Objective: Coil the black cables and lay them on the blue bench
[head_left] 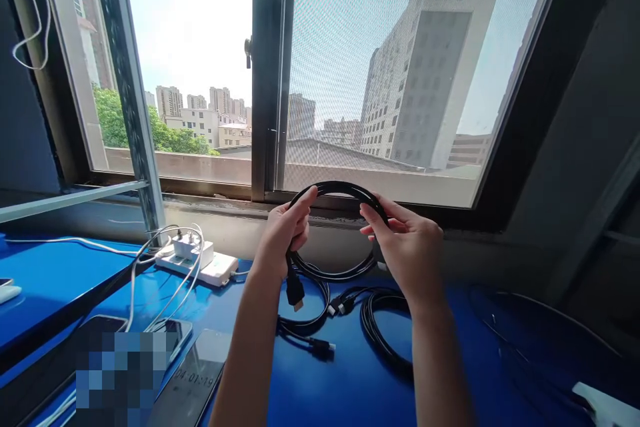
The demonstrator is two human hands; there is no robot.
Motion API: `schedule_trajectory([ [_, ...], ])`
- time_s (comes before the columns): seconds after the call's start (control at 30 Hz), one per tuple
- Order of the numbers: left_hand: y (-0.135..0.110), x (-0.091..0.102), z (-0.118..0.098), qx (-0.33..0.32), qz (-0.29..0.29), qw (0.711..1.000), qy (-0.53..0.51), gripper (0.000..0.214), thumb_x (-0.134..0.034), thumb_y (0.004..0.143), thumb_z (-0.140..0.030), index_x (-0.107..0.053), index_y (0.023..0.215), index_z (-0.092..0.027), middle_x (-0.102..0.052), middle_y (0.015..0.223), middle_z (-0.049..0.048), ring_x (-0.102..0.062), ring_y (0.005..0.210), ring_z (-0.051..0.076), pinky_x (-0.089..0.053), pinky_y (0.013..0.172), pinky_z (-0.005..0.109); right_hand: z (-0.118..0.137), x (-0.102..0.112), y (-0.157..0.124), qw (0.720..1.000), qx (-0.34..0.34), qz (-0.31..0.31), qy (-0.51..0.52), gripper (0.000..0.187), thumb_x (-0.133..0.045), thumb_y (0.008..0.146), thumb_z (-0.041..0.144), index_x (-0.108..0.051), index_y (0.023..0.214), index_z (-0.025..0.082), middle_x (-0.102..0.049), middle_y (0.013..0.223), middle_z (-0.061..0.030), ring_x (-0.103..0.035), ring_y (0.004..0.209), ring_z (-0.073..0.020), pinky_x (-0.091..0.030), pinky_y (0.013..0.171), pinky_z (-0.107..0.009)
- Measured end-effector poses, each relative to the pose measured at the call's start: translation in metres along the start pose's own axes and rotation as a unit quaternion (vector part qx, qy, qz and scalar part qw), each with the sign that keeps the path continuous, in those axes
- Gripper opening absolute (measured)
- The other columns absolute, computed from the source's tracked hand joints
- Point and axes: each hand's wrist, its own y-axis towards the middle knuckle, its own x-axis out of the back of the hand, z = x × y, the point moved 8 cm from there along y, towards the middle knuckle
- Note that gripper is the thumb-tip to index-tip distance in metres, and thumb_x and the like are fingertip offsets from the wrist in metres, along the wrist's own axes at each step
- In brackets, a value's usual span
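Observation:
Both hands hold up a coiled black HDMI cable (345,188) above the blue table, its loop standing upright. My left hand (290,223) is closed round the left side of the coil, thumb along the top. One HDMI plug (295,292) dangles below it. On the right side of the loop, my right hand (400,230) pinches the cable between thumb and fingers; part of a dark plug shows under that hand. Beneath and behind lie another looped black cable (305,327) and a coiled black cable (383,340) with light-tipped plugs.
A white power strip (220,269) with chargers and white cords stands at the left. Phones lie front left, one (193,373) with a lit clock. The blue table (340,393) meets the wall below a window; a metal post (133,80) rises at left.

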Motion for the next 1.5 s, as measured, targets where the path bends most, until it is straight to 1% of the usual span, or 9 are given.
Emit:
schedule_trajectory([
  [0.13,-0.001,-0.003,0.001,0.008,0.016,1.000,0.002,0.052,-0.066,0.067,-0.054,-0.030,0.048,-0.021,-0.020,0.041,-0.0078,-0.021,0.031,0.003,-0.012,0.036,0.024,0.000,0.002,0.001,0.999,0.006,0.005,-0.048,0.035,-0.062,0.072,0.045,-0.074,0.090,0.018,-0.067,0.058,-0.0049,-0.065,0.052,-0.0197,-0.049,0.052,-0.028],
  [0.37,-0.001,-0.005,0.003,-0.004,0.041,0.998,0.046,0.058,-0.065,0.067,-0.051,-0.024,0.039,-0.021,-0.021,0.034,-0.0070,-0.024,0.029,0.003,-0.016,0.035,0.022,-0.004,0.002,0.001,0.997,-0.017,0.040,-0.066,0.034,-0.058,0.074,0.045,-0.074,0.087,0.018,-0.068,0.062,-0.0056,-0.064,0.049,-0.0189,-0.045,0.050,-0.027],
  [0.67,0.006,0.015,0.021,0.059,-0.036,0.976,0.206,0.043,-0.057,0.075,-0.039,-0.034,0.044,-0.019,-0.034,0.031,-0.0060,-0.035,0.029,0.006,-0.025,0.034,0.018,0.001,-0.009,-0.003,0.991,-0.026,0.113,-0.069,0.033,-0.059,0.074,0.041,-0.073,0.092,0.016,-0.062,0.052,-0.0009,-0.053,0.039,-0.0119,-0.041,0.045,-0.023],
  [0.83,0.007,0.015,0.017,0.047,-0.030,0.988,0.144,0.042,-0.054,0.075,-0.033,-0.028,0.044,-0.019,-0.025,0.030,-0.0083,-0.021,0.027,0.001,-0.015,0.034,0.019,0.001,-0.019,-0.005,0.988,0.002,0.142,-0.065,0.042,-0.060,0.075,0.042,-0.067,0.109,0.018,-0.067,0.068,-0.0023,-0.057,0.048,-0.0127,-0.047,0.050,-0.026],
  [1.0,0.006,0.017,0.012,0.038,-0.052,0.998,0.012,0.042,-0.051,0.076,-0.029,-0.023,0.046,-0.020,-0.019,0.038,-0.0086,-0.017,0.031,0.002,-0.013,0.035,0.022,0.010,-0.016,-0.004,0.988,0.105,0.077,-0.081,0.042,-0.052,0.084,0.038,-0.057,0.123,0.023,-0.065,0.096,-0.0066,-0.063,0.079,-0.0175,-0.052,0.069,-0.031],
  [1.13,0.005,0.013,0.009,0.044,-0.032,0.997,-0.061,0.037,-0.053,0.076,-0.027,-0.027,0.050,-0.020,-0.016,0.043,-0.0092,-0.014,0.034,0.002,-0.013,0.037,0.023,0.010,-0.021,-0.006,0.988,0.121,0.077,-0.060,0.039,-0.045,0.089,0.038,-0.057,0.123,0.024,-0.062,0.101,-0.0077,-0.063,0.082,-0.0174,-0.054,0.066,-0.030],
  [1.3,0.004,0.013,0.008,0.057,-0.032,0.988,-0.138,0.041,-0.047,0.076,-0.025,-0.016,0.049,-0.020,-0.010,0.041,-0.0083,-0.011,0.033,0.003,-0.013,0.036,0.024,0.009,-0.028,-0.009,0.990,0.110,0.078,-0.035,0.039,-0.044,0.089,0.039,-0.055,0.125,0.027,-0.058,0.110,-0.0079,-0.062,0.085,-0.0170,-0.054,0.058,-0.025],
  [1.4,0.004,0.017,0.009,0.044,-0.058,0.988,-0.140,0.041,-0.046,0.074,-0.021,-0.014,0.048,-0.020,-0.011,0.040,-0.0077,-0.012,0.032,0.003,-0.013,0.036,0.024,0.010,-0.028,-0.009,0.992,0.103,0.066,-0.031,0.041,-0.044,0.089,0.036,-0.051,0.129,0.026,-0.057,0.114,-0.0086,-0.062,0.086,-0.0166,-0.053,0.056,-0.024],
  [1.5,0.004,0.024,0.010,0.031,-0.076,0.995,-0.063,0.041,-0.051,0.071,-0.019,-0.018,0.047,-0.020,-0.014,0.041,-0.0079,-0.014,0.031,0.002,-0.012,0.036,0.023,0.013,-0.023,-0.009,0.991,0.115,0.038,-0.062,0.046,-0.050,0.085,0.030,-0.048,0.131,0.024,-0.061,0.107,-0.0077,-0.061,0.082,-0.0159,-0.053,0.060,-0.025],
])
